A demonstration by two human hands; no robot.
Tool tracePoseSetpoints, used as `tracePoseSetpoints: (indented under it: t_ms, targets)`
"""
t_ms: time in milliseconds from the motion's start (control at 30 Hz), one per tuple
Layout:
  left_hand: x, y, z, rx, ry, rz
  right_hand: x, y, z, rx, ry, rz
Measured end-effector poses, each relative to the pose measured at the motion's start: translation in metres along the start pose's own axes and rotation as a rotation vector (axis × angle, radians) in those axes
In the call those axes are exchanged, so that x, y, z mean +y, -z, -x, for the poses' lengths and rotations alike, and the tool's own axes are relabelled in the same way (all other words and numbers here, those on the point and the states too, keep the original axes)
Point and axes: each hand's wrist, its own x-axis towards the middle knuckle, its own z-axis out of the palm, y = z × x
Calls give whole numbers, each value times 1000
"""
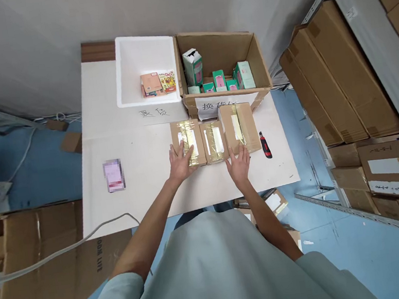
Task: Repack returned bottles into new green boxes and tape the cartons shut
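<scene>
Three taped cardboard boxes stand side by side on the white table, each with a pale label under yellowish tape. My left hand (181,164) rests with spread fingers on the left box (196,133), at its left edge and front corner. Between the other two sits the smallest, the middle box (215,142). Against the front edge of the larger right box (245,119) lie the fingers of my right hand (239,165), stretched out and slightly apart. A red and black box cutter (265,145) lies just right of that box.
Behind the boxes stand a white foam bin (154,112) with booklets and an open carton (259,70) holding green and white packages. A blurred pinkish item (113,175) lies on the table (144,176) at left. Shelves with large cartons (344,76) rise on the right; a cable (86,238) crosses the lower left.
</scene>
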Motion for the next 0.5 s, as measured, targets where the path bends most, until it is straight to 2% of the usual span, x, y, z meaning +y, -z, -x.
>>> tracePoseSetpoints:
  t_ms: [233,500]
  targets:
    - [22,2,3,-1,28,-37,1,5,-2,20,55,73]
    - [13,-1,6,44,-13,36,-4,11,-5,20,71,190]
